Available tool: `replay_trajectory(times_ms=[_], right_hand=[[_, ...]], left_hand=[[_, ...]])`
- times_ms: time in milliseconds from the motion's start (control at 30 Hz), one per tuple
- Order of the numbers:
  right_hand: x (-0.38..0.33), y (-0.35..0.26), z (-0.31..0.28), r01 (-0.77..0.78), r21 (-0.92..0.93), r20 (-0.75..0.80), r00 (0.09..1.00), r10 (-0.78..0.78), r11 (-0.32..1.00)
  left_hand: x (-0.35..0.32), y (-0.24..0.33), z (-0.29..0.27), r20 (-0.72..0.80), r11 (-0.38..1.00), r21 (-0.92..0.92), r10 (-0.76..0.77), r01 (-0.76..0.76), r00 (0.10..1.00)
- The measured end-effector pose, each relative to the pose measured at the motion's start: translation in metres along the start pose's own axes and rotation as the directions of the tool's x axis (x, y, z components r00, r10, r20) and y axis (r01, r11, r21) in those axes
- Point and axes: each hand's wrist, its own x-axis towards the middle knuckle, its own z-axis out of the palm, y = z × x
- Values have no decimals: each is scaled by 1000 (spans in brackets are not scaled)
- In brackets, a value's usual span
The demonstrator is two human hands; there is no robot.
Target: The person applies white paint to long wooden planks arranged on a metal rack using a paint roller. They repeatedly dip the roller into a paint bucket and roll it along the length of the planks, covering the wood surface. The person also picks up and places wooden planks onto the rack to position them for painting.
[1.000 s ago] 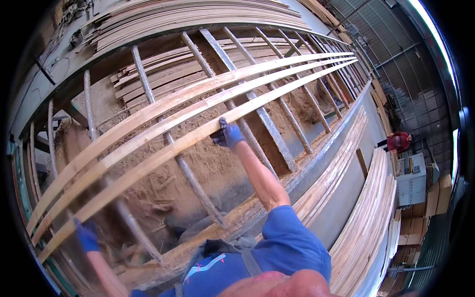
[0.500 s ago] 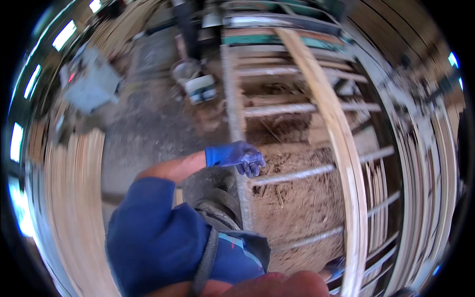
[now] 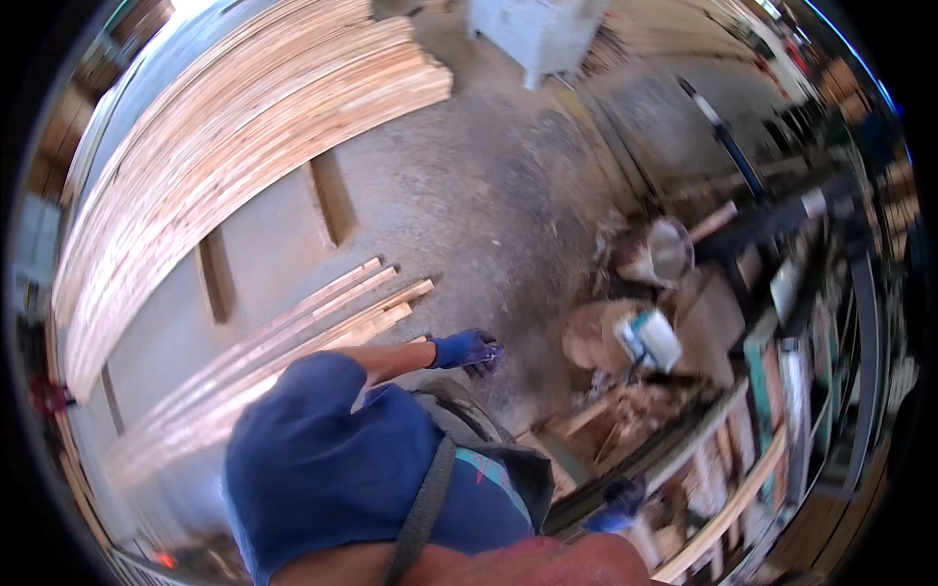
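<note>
Above the grey floor (image 3: 508,186), the left hand (image 3: 472,350) was held out in a blue glove with a dark palm, its fingers loosely open and nothing seen within them. Near its wrist, the squared ends of some pale wooden strips (image 3: 327,317) were seen, long, straight-grained and laid side by side, their edges bent by the lens. At the lower right, the right hand (image 3: 618,503) was blurred and partly shaded; whether it was closed on anything could not be told. Just beside it, a slender wooden bar (image 3: 728,513) was set slantwise over a metal frame (image 3: 699,439).

On the floor, streaks were marked by dark stains and dust. Across the upper left, a broad stack of boards (image 3: 244,127) was carried on dark-sided battens (image 3: 325,203), its smooth faces brightly lit. To the right, a round, dusty bucket (image 3: 669,251) was placed near a white-and-blue container (image 3: 649,340), with brown debris (image 3: 625,420) scattered below. Farther off, a pale grey, box-shaped cabinet (image 3: 539,34) was stood on short legs.
</note>
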Motion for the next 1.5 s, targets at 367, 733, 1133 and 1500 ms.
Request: replay_trajectory(times_ms=[367,733,1133,1500], right_hand=[[221,102,268,-503,-738,268,393,880,450],[541,12,804,-331,-696,475,453,754,637],[413,48,1300,-30,-890,455,23,890,456],[501,180,1586,13,-957,289,37,956,289]], left_hand=[[45,72,-206,-298,772,-595,48,-225,953],[41,-64,-344,-515,267,-843,-655,-468,553],[115,158,-759,-749,186,-653,-308,-734,587],[239,270,-903,-647,-59,-607,-542,-793,536]])
